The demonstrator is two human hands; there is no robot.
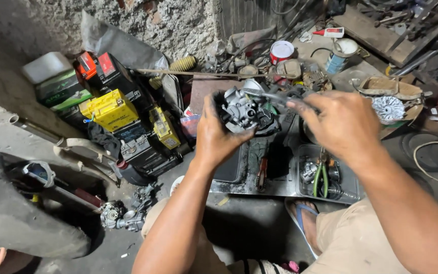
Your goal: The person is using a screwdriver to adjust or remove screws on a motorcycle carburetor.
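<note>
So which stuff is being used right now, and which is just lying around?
In use:
left hand holding the grey metal engine part
right hand at its top

Lying about:
yellow battery
green-handled pliers in a grey tray
red-and-white tin
another engine part on the floor

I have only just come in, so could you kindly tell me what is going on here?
A person sits on the workshop floor holding a grey metal engine part up in the left hand. The right hand reaches in from the side, fingers on a thin dark tool or rod at the part's top. Below lies a tray with green-handled pliers, and old batteries are stacked to the left.
</note>
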